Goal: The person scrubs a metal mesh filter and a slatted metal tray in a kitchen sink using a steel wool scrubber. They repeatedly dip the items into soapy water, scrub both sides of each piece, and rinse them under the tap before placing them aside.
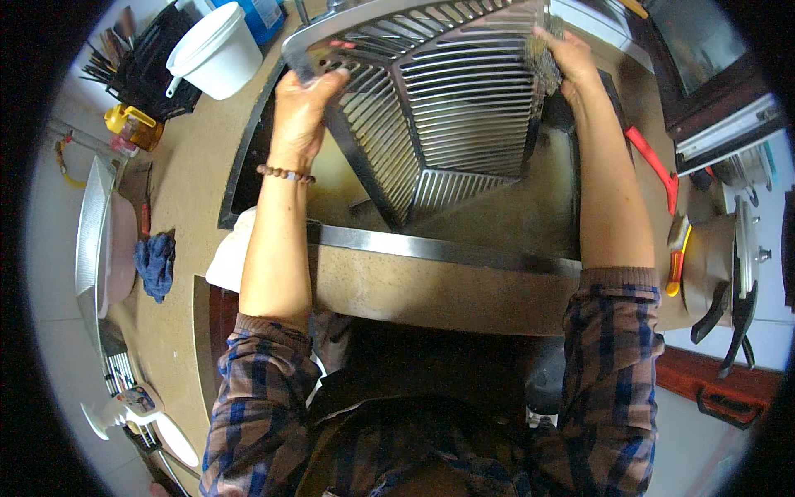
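A slotted metal panel (472,105), like a grease filter of a range hood, stands tilted in a sink (447,246). My left hand (307,105) grips its upper left corner, the thumb over the frame. At the panel's right edge my right hand (571,59) is shut on a scouring pad (545,62) of wiry look, pressed against the slats and partly blurred. Murky water (497,217) lies in the sink under the panel. The panel's top edge reaches the picture's rim.
A white bucket (217,53) and an oil jug (140,129) stand at the back left. A blue cloth (155,264) lies on the left counter. At the right are a red-handled tool (655,164), a yellow-and-red handled brush (678,264) and a metal pot (711,267). A white cloth (233,255) hangs over the front edge.
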Tool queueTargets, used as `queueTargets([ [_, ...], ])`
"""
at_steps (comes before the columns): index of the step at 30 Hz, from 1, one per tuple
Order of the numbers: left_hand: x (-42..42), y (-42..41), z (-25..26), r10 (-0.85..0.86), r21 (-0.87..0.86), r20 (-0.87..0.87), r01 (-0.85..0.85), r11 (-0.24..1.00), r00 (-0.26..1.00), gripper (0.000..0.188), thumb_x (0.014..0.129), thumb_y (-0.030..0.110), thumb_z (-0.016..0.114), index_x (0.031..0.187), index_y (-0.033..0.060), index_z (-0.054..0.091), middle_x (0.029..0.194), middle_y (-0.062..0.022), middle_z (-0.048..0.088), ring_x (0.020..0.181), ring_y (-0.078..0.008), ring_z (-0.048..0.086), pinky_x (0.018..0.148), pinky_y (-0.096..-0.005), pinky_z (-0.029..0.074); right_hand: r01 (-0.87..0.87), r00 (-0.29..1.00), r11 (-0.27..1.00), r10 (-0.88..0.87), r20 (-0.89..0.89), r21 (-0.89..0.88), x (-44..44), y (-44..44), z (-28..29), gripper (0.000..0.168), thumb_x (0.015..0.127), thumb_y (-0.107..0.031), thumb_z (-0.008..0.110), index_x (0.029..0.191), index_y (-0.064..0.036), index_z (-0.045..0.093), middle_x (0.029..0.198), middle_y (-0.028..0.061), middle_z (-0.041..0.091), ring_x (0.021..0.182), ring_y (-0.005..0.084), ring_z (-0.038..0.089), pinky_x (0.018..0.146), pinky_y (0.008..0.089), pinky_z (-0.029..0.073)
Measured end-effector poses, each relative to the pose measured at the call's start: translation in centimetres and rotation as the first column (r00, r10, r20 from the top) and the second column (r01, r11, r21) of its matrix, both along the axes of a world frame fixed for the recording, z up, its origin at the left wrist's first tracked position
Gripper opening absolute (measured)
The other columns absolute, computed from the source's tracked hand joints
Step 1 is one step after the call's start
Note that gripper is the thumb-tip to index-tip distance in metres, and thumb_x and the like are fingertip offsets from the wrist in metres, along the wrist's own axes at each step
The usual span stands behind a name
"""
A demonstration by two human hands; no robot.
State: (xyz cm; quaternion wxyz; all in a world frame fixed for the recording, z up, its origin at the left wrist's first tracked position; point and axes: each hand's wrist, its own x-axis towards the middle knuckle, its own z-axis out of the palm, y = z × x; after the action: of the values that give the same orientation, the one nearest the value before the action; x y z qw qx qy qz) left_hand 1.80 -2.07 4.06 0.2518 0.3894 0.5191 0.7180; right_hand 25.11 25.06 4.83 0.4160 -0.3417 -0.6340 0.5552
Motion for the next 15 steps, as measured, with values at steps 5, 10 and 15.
queueTargets([
  [5,-5.0,-5.6,1.3,0.006,0.031,-0.027,-0.006,0.999,1.0,0.025,0.076,0.017,0.066,0.094,0.0014,0.058,0.093,-0.0061,0.061,0.086,-0.0113,0.056,0.077,-0.0236,0.043,-0.061,0.989,0.986,0.038,0.145,0.157,-0.8,-9.6,11.8,0.015,0.083,-0.01,0.055,0.095,-0.003,0.061,0.086,0.0054,0.062,0.075,0.0159,0.054,0.068,0.03,0.044],
  [10,-0.8,-4.7,5.2,-0.18,-0.119,-0.297,0.151,0.981,0.938,0.039,0.075,0.015,0.066,0.111,0.0051,0.054,0.101,-0.0036,0.058,0.09,-0.0098,0.053,0.08,-0.024,0.042,-0.209,0.946,0.758,-0.004,0.325,0.617,-2.2,-8.5,12.9,0.045,0.075,-0.027,0.067,0.108,0.0,0.055,0.097,0.01,0.061,0.086,0.0153,0.056,0.081,0.0267,0.042],
  [15,2.5,-0.6,2.6,-0.253,-0.125,-0.266,0.227,0.966,0.93,0.035,0.075,0.002,0.061,0.109,0.0028,0.053,0.094,-0.0016,0.059,0.086,-0.0079,0.053,0.077,-0.0222,0.044,-0.405,0.845,0.779,0.119,0.521,0.479,-4.0,-10.9,12.5,0.045,0.073,-0.027,0.069,0.104,0.005,0.056,0.093,0.0116,0.062,0.083,0.0157,0.056,0.079,0.0284,0.043],
])
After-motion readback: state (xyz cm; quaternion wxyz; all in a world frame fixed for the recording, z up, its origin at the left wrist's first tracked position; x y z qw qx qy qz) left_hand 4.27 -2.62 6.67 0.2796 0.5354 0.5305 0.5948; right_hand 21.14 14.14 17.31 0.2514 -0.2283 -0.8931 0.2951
